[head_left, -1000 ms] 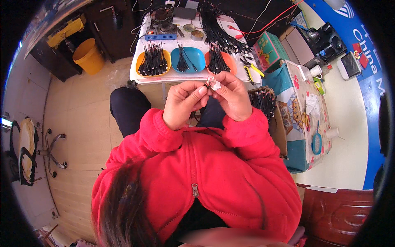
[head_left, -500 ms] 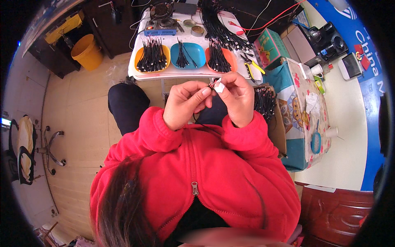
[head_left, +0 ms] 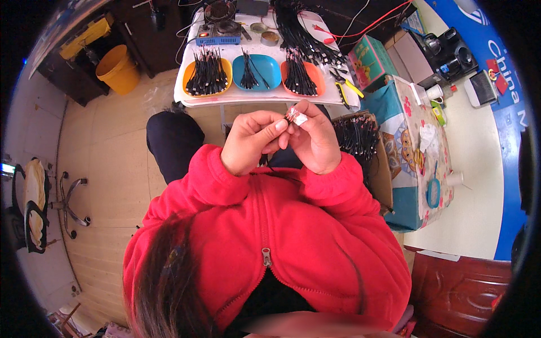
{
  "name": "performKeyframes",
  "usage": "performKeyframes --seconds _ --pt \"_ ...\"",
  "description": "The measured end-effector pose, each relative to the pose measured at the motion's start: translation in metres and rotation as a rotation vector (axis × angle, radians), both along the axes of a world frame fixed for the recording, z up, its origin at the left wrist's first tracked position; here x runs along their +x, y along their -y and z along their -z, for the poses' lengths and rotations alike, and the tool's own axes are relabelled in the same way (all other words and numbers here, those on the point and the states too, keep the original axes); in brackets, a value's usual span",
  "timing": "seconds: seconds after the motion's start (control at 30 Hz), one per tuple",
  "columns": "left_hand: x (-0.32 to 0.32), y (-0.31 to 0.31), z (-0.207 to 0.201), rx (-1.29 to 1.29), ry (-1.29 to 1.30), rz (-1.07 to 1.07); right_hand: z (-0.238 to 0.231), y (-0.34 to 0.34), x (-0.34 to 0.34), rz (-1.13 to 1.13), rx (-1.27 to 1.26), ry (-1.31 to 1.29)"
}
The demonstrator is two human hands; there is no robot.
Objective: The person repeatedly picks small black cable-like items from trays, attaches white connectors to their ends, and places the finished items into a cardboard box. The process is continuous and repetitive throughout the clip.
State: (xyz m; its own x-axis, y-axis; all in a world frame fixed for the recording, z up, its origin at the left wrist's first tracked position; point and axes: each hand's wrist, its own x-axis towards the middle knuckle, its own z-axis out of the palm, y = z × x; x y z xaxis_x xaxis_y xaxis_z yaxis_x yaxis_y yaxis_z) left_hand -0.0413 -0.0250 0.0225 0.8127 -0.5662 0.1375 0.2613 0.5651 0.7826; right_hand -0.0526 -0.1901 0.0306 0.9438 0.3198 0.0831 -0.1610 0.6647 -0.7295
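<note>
Wires (head_left: pixel 290 115) show at upper centre of the head view, pinched narrowly by the left hand (head_left: pixel 248 142); the right hand (head_left: pixel 316 142) holds a white piece (head_left: pixel 300 119) against them. Best, I judge, to keep the left pinch firm and the right light. Since half a second ago, the right hand has shifted leftward, baring more cables (head_left: pixel 358 135) in the box (head_left: pixel 385 176) at right.

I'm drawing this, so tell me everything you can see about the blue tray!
The blue tray looks like shiny plastic, squarish, with rounded corners and a raised rim. It sits flat on the white table, between the yellow tray and orange tray; I can't tell whether they touch. A small bunch of black cables lies in it, leaving its right side mostly bare. Nobody touches it.
</note>
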Motion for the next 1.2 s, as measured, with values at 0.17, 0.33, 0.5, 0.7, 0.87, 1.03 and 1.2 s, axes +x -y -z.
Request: performKeyframes --seconds 0.17,0.33,0.5,0.7,0.87,1.03,1.2 --pt "0.000 -0.001 0.003 0.057 0.033 0.008 -0.004 0.003 -0.004 0.134 -0.175 0.045" --pt "-0.001 -0.003 0.005 0.110 0.049 0.028 -0.002 0.005 0.000 -0.013 -0.043 -0.023" --pt "0.000 -0.003 0.006 0.128 0.037 0.066 0.005 0.011 0.005 -0.119 0.009 -0.004" --pt "0.001 -0.003 0.011 0.139 0.022 0.068 0.014 0.010 0.007 -0.028 -0.111 0.013" --pt "0.001 -0.001 0.015 0.169 0.017 0.077 0.014 0.005 0.007 -0.160 0.097 -0.078" --pt "0.003 0.001 0.017 0.178 0.029 0.077 0.021 0.003 0.004 -0.109 0.085 -0.118" --pt "0.006 0.000 0.016 0.150 -0.017 0.138 0.028 0.011 0.013 -0.091 -0.055 -0.004"
